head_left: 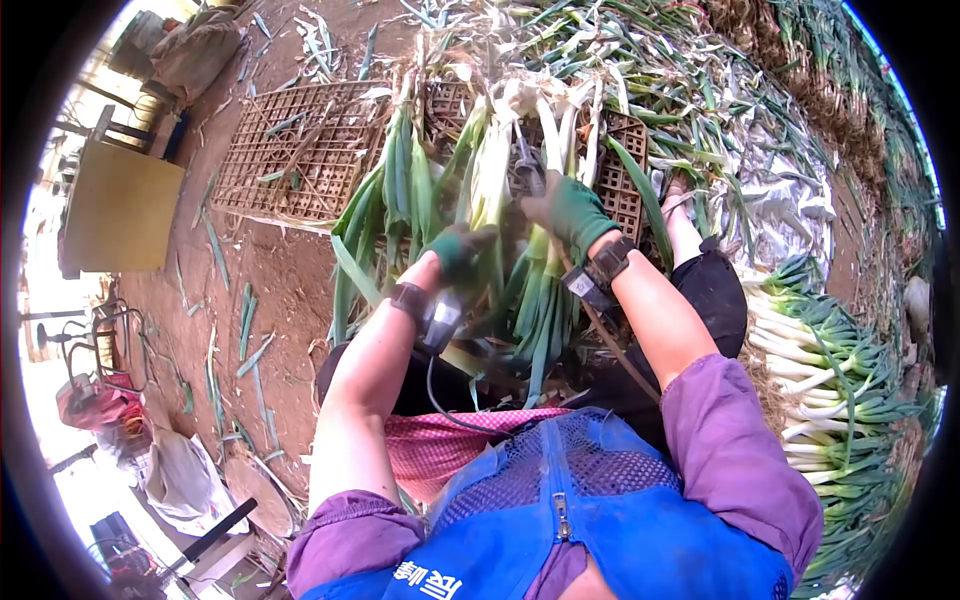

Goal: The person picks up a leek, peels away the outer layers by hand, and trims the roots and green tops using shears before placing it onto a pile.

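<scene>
My right hand, in a green glove, is closed around an air gun with a grey metal nozzle; a brown hose trails from it toward my lap. My left hand, also gloved and slightly blurred, is closed at a leek whose white stalk points away from me. The nozzle sits just right of that stalk. Other leeks lie on both sides, with green leaves hanging toward me. Devices are strapped to both wrists, and a cable runs from the left one.
Brown plastic crates support the leeks. Peeled scraps pile up behind and to the right. Cleaned leeks are stacked at my right, near my leg. A yellowish board stands at the left, and loose leaves litter the dirt floor.
</scene>
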Demonstrator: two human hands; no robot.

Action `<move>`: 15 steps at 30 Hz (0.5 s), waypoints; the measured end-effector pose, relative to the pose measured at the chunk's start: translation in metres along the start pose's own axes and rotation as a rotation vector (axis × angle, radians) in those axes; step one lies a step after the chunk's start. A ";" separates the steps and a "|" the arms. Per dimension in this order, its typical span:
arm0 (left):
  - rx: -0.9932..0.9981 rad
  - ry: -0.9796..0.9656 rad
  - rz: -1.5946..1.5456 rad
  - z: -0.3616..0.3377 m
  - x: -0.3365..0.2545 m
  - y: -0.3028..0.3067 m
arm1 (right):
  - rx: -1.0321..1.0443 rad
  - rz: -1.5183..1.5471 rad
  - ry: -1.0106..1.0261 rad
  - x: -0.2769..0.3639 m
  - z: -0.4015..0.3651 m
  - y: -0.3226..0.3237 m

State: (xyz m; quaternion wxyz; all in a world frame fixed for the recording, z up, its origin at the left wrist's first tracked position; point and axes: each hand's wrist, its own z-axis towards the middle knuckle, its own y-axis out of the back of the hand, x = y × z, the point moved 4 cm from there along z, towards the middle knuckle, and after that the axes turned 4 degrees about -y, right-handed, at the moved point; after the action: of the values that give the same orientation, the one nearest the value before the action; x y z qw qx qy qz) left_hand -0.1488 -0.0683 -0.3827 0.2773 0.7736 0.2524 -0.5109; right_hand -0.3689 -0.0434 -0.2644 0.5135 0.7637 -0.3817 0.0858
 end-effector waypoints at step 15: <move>0.088 0.446 -0.289 -0.028 -0.024 -0.052 | -0.024 -0.051 -0.004 -0.006 0.019 0.007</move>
State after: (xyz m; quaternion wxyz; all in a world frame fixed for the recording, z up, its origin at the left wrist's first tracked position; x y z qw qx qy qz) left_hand -0.1737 -0.0145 -0.3601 0.1052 0.8343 0.3926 -0.3725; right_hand -0.3830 -0.0579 -0.2707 0.5238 0.7672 -0.3642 0.0664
